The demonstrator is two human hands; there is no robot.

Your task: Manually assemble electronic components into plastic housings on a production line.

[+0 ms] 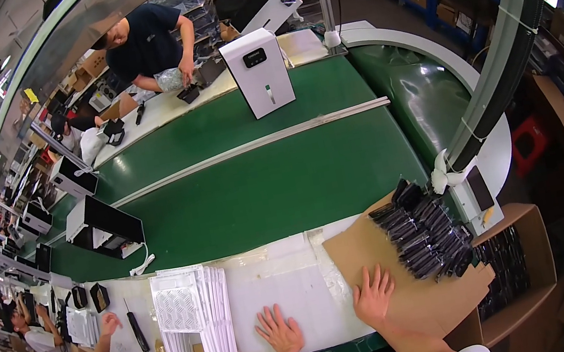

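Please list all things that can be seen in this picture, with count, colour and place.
conveyor belt: one, green, middle
white bench: one, near edge
cardboard sheet: one, brown, right on the bench
black packets: a pile, on the cardboard sheet
white grille panels: a stack, left on the bench
white box units: several, on the belt
co-workers: several, around the line
left hand: flat on the white bench
right hand: flat on the cardboard sheet

Single head-worn fisheye view, looking steeply down from above, sitting close over the near white worktable, green conveyor stretching far.
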